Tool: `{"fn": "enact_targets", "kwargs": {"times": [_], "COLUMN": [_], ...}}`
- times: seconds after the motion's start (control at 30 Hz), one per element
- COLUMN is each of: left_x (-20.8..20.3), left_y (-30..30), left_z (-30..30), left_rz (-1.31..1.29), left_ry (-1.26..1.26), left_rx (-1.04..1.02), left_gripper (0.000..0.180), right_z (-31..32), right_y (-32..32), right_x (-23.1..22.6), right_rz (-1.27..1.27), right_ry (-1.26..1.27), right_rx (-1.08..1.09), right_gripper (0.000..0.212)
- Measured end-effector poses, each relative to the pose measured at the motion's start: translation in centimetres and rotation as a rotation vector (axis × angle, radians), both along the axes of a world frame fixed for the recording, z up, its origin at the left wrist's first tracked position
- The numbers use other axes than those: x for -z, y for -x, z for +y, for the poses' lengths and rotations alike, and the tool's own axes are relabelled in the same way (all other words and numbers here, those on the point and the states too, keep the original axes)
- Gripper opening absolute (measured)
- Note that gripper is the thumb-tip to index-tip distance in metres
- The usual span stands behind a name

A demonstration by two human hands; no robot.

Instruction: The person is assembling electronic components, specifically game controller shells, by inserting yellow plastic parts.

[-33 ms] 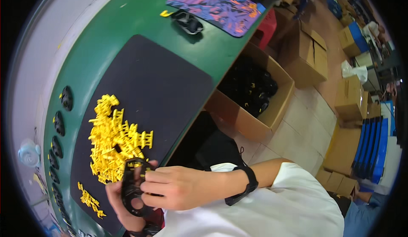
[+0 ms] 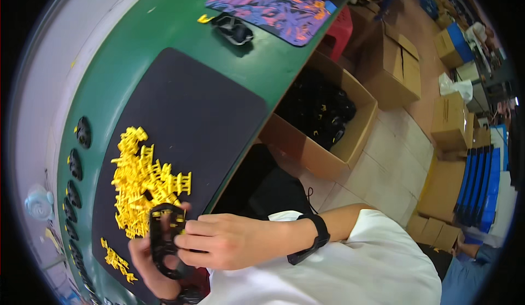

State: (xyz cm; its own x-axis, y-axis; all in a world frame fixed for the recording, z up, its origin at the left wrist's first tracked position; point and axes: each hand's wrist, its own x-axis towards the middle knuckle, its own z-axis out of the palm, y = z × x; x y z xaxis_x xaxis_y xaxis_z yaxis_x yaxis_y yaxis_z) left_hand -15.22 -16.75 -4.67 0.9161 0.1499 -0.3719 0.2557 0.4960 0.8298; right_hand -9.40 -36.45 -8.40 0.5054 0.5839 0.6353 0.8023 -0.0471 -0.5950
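A black plastic shell (image 2: 158, 245), rounded and open with a round hole near its lower end, is held up over the near part of the dark mat. My left hand (image 2: 146, 269) is closed round its left side, blurred by motion. My right hand (image 2: 219, 242) is closed, its fingertips pinched at the shell's right edge around a small yellow plastic piece (image 2: 181, 231), mostly hidden. Just beyond the shell lies a heap of yellow plastic pieces (image 2: 136, 185), with a smaller cluster of yellow pieces (image 2: 116, 261) to the left.
The dark mat (image 2: 191, 97) covers part of the green table (image 2: 115, 75). Several black shells (image 2: 75, 164) line the left edge. Farther off are a patterned mat (image 2: 279, 12) and a black part (image 2: 233, 30). A cardboard box (image 2: 350, 141) of black parts stands right of the table.
Both hands and the shell have shifted slightly left in the picture, and the view has moved a little. The right fingertips stay at the shell.
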Motion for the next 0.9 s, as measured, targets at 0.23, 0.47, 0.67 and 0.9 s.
{"fn": "enact_targets", "kwargs": {"times": [0.23,0.47,0.67,0.9], "left_x": [-1.5,6.8,6.1,-1.5], "left_y": [-19.4,-34.5,-32.6,-28.5], "left_z": [10.3,17.0,32.9,16.2], "left_rz": [-0.072,0.173,0.193,-0.164], "left_ry": [-0.863,-1.979,-2.348,-2.13], "left_rx": [0.301,0.424,0.364,-0.025], "left_gripper": [0.058,0.061,0.064,0.045], "right_z": [-12.9,-29.3,-22.4,-28.6], "right_y": [-8.4,-19.3,-26.1,-18.5], "right_x": [8.8,49.2,52.7,45.5], "right_rz": [0.561,1.418,1.4,0.971], "right_ry": [-0.287,0.021,-0.061,0.038], "right_rx": [0.773,1.104,1.176,1.5], "right_gripper": [0.004,0.052,0.05,0.044]}}
